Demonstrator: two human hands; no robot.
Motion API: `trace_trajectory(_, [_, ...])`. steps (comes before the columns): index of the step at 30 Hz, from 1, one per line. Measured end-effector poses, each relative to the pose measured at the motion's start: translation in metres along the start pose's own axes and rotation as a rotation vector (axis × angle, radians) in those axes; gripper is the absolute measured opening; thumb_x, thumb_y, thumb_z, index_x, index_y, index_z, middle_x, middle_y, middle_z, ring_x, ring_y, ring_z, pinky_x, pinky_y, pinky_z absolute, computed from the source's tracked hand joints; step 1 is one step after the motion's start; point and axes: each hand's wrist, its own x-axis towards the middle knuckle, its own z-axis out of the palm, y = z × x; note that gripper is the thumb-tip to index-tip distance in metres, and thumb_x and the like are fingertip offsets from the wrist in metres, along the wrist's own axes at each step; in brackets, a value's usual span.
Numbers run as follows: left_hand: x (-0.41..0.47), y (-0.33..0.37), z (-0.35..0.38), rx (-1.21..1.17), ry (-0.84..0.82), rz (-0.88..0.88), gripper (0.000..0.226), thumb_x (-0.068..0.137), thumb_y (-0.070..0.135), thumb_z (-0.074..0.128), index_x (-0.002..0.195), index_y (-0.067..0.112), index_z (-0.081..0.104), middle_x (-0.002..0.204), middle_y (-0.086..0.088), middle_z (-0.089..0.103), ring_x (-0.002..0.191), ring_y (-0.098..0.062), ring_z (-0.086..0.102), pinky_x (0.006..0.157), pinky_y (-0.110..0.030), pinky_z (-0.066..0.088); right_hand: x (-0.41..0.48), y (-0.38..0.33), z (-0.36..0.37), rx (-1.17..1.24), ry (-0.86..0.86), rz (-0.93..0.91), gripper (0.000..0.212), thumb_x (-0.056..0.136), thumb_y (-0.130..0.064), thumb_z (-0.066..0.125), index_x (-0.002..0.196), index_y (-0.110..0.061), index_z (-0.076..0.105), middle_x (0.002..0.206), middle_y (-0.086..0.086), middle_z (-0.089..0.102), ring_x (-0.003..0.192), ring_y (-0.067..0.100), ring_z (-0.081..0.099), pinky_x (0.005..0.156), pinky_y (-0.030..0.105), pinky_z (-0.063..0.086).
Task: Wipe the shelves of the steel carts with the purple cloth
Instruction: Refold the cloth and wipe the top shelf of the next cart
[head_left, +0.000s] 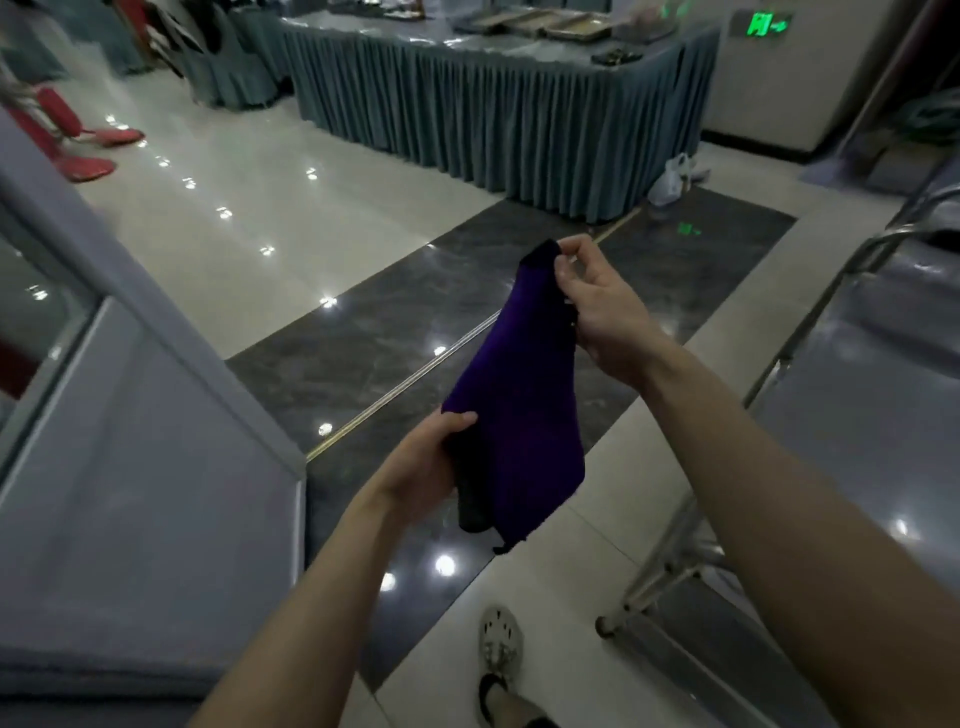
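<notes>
purple fabric cloth hangs beside the tube-framed steel cart, apart from it; right hand pinches its top corner, left hand grips its lower edge. best folded flat before wiping.

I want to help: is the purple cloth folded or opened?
Mostly opened: the purple fabric cloth hangs between the right hand pinching its top and the left hand holding its side.

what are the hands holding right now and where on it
Both hold the purple cloth: the right hand pinches its top corner, the left hand grips its lower left edge.
</notes>
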Motion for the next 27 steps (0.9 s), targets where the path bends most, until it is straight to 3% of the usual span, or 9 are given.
trace_trajectory(5, [0.100,0.053,-0.014,-0.034,-0.037,-0.061,0.063,0.086,0.038,0.083,0.144,0.016,0.069,0.147,-0.008,0.069,0.131,-0.027,0.069,0.097,-0.040,0.062,0.079,0.025,-0.036,-0.086,0.119,-0.060,0.016,0.113,-0.047,0.048,0.112,-0.039,0.061,0.096,-0.003,0.068,0.077,0.009,0.063,0.061,0.024,0.053])
trace_trajectory(7, [0.142,0.081,-0.017,-0.036,-0.028,0.001,0.066,0.089,0.029,0.084,0.150,0.017,0.062,0.150,-0.009,0.067,0.135,-0.030,0.066,0.104,-0.048,0.061,0.110,0.023,-0.055,-0.070,0.188,-0.047,0.023,0.106,-0.058,0.054,0.120,-0.041,0.061,0.107,-0.003,0.068,0.089,0.013,0.065,0.072,0.030,0.055])
trace_trajectory(9, [0.185,0.107,-0.017,-0.024,-0.039,0.053,0.058,0.095,0.017,0.080,0.150,0.022,0.063,0.152,-0.009,0.066,0.139,-0.033,0.064,0.113,-0.056,0.054,0.131,0.031,-0.076,-0.052,0.212,0.120,0.041,0.098,-0.062,0.067,0.131,-0.038,0.062,0.122,-0.005,0.073,0.110,0.018,0.071,0.094,0.042,0.059])
trace_trajectory(11, [0.227,0.126,-0.019,0.005,-0.037,0.041,0.051,0.094,0.010,0.081,0.143,0.021,0.068,0.145,-0.012,0.070,0.134,-0.034,0.068,0.107,-0.053,0.058,0.137,0.051,-0.094,-0.217,0.126,0.336,0.039,0.097,-0.040,0.078,0.132,-0.023,0.069,0.122,-0.001,0.079,0.115,0.021,0.075,0.107,0.050,0.058])
trace_trajectory(14, [0.285,0.147,-0.023,0.230,-0.015,0.071,0.026,0.091,0.015,0.087,0.115,0.020,0.079,0.125,-0.013,0.079,0.120,-0.039,0.074,0.089,-0.043,0.064,0.146,0.080,-0.116,-0.290,0.197,0.406,0.021,0.099,-0.011,0.076,0.119,-0.016,0.077,0.107,0.002,0.083,0.105,0.022,0.079,0.097,0.043,0.063])
trace_trajectory(16, [0.327,0.157,-0.022,0.423,-0.027,0.161,0.015,0.089,0.021,0.089,0.100,0.025,0.080,0.111,-0.010,0.081,0.107,-0.028,0.075,0.088,-0.040,0.061,0.156,0.088,-0.131,-0.157,0.372,0.344,0.018,0.100,-0.013,0.076,0.117,-0.016,0.078,0.104,0.003,0.083,0.104,0.025,0.080,0.087,0.036,0.066])
trace_trajectory(20, [0.413,0.166,-0.002,0.760,-0.090,0.209,0.015,0.097,0.025,0.083,0.089,0.032,0.074,0.093,0.000,0.080,0.089,-0.018,0.077,0.082,-0.042,0.064,0.187,0.102,-0.149,-0.165,0.645,0.315,0.029,0.100,-0.038,0.076,0.117,-0.015,0.074,0.106,0.007,0.081,0.100,0.027,0.079,0.093,0.050,0.065])
trace_trajectory(23, [0.476,0.181,0.022,0.723,-0.238,0.176,0.014,0.102,0.032,0.077,0.090,0.027,0.072,0.094,-0.003,0.076,0.090,-0.021,0.073,0.083,-0.040,0.060,0.210,0.107,-0.173,-0.222,0.759,0.324,0.036,0.103,-0.051,0.068,0.118,-0.019,0.068,0.112,0.008,0.079,0.102,0.025,0.078,0.092,0.049,0.065])
trace_trajectory(27, [0.550,0.208,0.053,0.594,-0.405,-0.003,0.020,0.102,0.035,0.077,0.093,0.018,0.073,0.099,-0.009,0.071,0.097,-0.026,0.065,0.092,-0.045,0.051,0.227,0.110,-0.200,-0.062,0.836,0.394,0.055,0.099,-0.016,0.078,0.147,-0.012,0.051,0.117,-0.002,0.077,0.098,0.005,0.077,0.075,0.024,0.063])
